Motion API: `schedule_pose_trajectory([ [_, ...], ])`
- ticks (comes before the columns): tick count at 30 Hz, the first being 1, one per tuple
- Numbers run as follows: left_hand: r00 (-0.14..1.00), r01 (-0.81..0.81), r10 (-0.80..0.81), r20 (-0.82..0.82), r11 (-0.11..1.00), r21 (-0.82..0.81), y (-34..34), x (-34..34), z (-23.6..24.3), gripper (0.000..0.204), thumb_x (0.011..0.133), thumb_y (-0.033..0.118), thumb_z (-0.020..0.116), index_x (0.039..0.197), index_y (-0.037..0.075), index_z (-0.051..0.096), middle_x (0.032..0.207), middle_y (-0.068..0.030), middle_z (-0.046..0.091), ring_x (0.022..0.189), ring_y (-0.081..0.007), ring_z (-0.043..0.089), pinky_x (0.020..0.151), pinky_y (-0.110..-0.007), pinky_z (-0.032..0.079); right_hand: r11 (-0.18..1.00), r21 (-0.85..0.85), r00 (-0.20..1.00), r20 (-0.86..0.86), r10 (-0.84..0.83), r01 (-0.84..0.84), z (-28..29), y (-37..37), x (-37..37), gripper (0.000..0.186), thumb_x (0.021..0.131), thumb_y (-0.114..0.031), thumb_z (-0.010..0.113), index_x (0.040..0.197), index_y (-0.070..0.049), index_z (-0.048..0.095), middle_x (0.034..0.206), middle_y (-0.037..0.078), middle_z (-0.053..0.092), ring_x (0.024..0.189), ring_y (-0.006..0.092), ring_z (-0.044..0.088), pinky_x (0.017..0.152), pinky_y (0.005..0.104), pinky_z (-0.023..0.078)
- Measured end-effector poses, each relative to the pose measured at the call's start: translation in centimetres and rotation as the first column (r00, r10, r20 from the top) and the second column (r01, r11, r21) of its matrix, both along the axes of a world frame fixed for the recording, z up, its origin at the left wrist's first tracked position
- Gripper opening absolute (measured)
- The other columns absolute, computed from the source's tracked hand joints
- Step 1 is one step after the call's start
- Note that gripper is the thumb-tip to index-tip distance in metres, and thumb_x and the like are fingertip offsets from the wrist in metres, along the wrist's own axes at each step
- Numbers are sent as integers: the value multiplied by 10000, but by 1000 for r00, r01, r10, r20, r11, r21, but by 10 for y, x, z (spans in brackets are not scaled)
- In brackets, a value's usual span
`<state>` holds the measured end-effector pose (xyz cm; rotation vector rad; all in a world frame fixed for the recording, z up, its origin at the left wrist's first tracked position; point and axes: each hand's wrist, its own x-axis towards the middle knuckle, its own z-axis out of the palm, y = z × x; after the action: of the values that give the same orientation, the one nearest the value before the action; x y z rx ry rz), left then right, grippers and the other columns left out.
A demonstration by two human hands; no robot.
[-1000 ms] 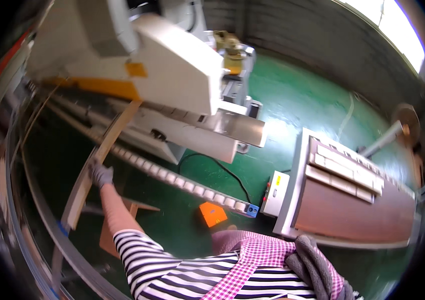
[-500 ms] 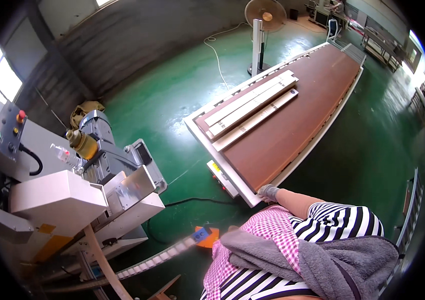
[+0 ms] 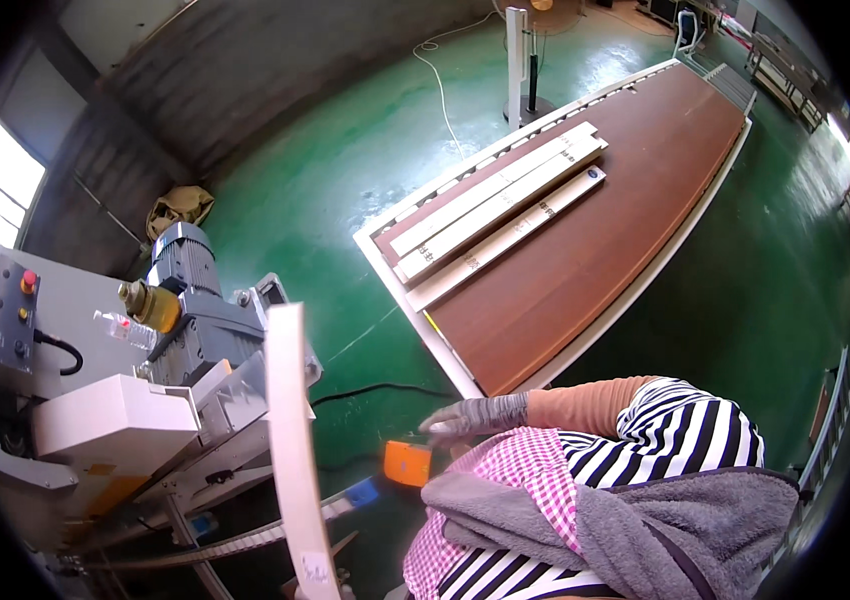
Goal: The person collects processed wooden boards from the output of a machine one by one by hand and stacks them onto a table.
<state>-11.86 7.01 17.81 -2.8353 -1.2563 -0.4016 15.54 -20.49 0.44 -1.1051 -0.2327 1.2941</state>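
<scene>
A long, pale, slightly curved wooden strip [image 3: 290,430] stands nearly upright beside the grey machine. A sliver of my left hand [image 3: 344,580] shows at its lower end, closed on it; most of that hand is hidden. My right hand [image 3: 475,415], in a grey glove, reaches left across my front with fingers stretched out and nothing in them. It is apart from the brown-topped table [image 3: 585,260] and just above an orange block [image 3: 408,464]. On the table lie several pale boards [image 3: 500,205], side by side.
The machine has a button panel [image 3: 15,315], a grey motor [image 3: 190,270] and a curved segmented rail [image 3: 275,537] with a blue end. A yellowish bottle [image 3: 153,306] and a clear bottle [image 3: 125,328] stand on it. A black cable [image 3: 375,388] crosses the green floor. A white post [image 3: 516,65] stands beyond the table.
My right hand has left the table corner and moved left and down toward the orange block. The wooden strip has risen and swung right, more upright. The view has shifted slightly.
</scene>
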Motion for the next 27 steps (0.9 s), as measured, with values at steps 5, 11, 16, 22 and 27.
schedule_pose_trajectory([
  [5, 858, 511, -511, -61, 859, 0, -81, 176, -45, 643, 581, 309, 805, 1133, 78, 570, 947, -176, 623, 924, -388, 599, 817, -490, 478, 896, 308, 914, -348, -206, 319, 37, -30, 28, 779, 919, -572, 585, 1438, -28, 380, 1408, 185, 494, 1319, 301, 469, 1087, 441, 404],
  [11, 490, 869, -860, -144, 495, 6, -211, 343, -104, 822, 608, 321, 817, 1327, 67, 513, 948, -147, 606, 875, -340, 595, 791, -469, 471, 431, 14, 408, -351, -843, 902, -46, -142, 127, 371, 948, -320, 646, 1139, -8, 585, 1062, 131, 678, 949, 262, 677, 847, 409, 566],
  [16, 412, 833, -842, -349, 503, -231, -247, 432, -180, 835, 663, 317, 833, 1380, 80, 477, 1049, -138, 614, 983, -321, 600, 902, -450, 441, 269, -145, 220, -283, -934, 952, -145, -258, 220, 349, 937, -295, 662, 1138, -28, 559, 1051, 131, 675, 936, 291, 678, 841, 467, 569],
  [22, 403, 810, -867, -292, 487, -328, -281, 518, -267, 834, 652, 295, 857, 1373, 91, 493, 1167, -148, 620, 1103, -318, 589, 1000, -426, 432, 279, -234, 241, -179, -954, 931, -212, -333, 301, 457, 947, -309, 643, 1253, -17, 467, 1190, 161, 616, 1059, 325, 632, 839, 498, 576],
  [27, 469, 839, -851, -235, 513, -180, -290, 561, -319, 833, 686, 320, 838, 1399, 85, 479, 1318, -163, 567, 1252, -316, 514, 1113, -453, 340, 474, -471, 557, 45, -829, 744, -227, -367, 347, 526, 981, -344, 571, 1327, 23, 421, 1128, 200, 623, 944, 304, 665, 694, 370, 603],
])
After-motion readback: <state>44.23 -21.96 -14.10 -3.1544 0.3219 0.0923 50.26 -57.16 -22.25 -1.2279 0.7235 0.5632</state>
